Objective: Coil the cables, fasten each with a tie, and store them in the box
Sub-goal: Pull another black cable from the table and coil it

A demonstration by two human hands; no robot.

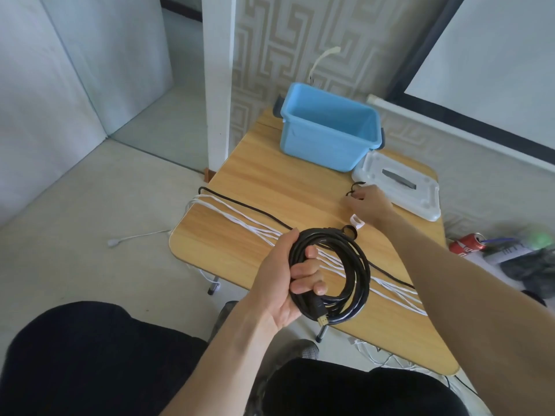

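My left hand grips a coiled black cable above the near part of the wooden table; its gold-tipped plug hangs at the bottom of the coil. My right hand reaches across the table and pinches a black tie beside the white lid. A white tie and another black tie lie just behind the coil. Several white cables and a thin black cable stretch straight across the tabletop. The blue box stands open at the far side.
A white lid lies to the right of the box. Cable ends hang off both table edges onto the floor. A red can and dark clutter sit on the floor at right. My legs are below the table's near edge.
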